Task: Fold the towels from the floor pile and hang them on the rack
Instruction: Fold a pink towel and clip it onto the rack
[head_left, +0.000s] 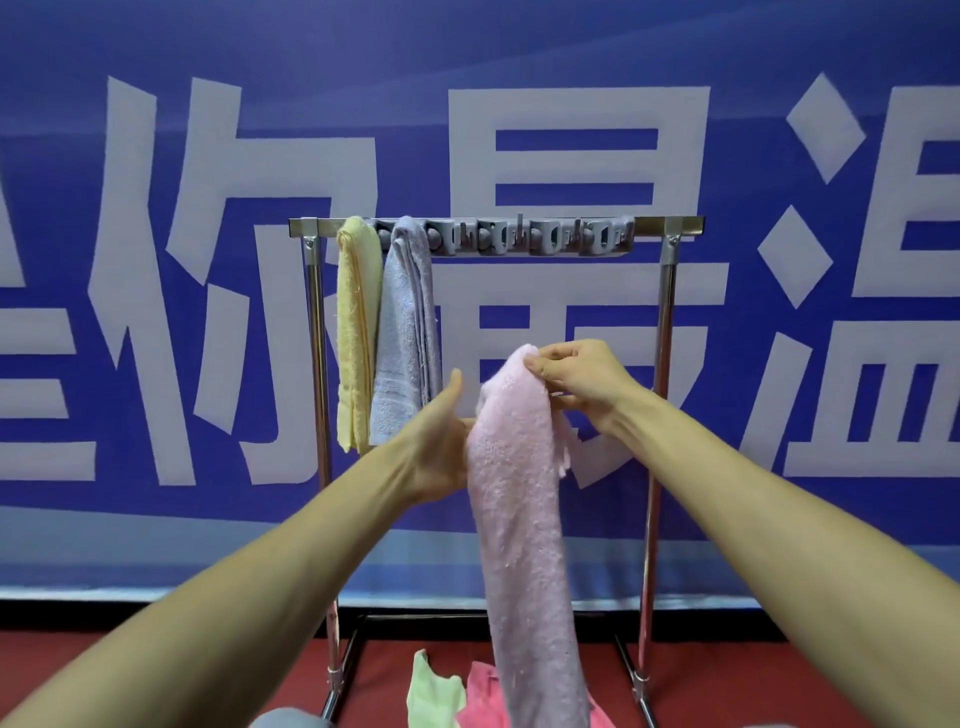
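A long pale pink towel (524, 509) hangs folded lengthwise in front of me. My right hand (582, 376) pinches its top end. My left hand (441, 441) is beside the towel's left edge with the thumb up; its fingers go behind the cloth and are hidden. Behind stands a metal rack (670, 228) with a grey clip strip (524, 236) on its top bar. A yellow towel (356, 332) and a light blue towel (408, 332) hang folded at the rack's left end.
On the red floor (182, 670) below the rack lie a light green towel (428, 691), a darker pink towel (480, 696) and a grey one (288, 719) at the bottom edge. A blue banner (519, 47) with large white characters fills the wall behind.
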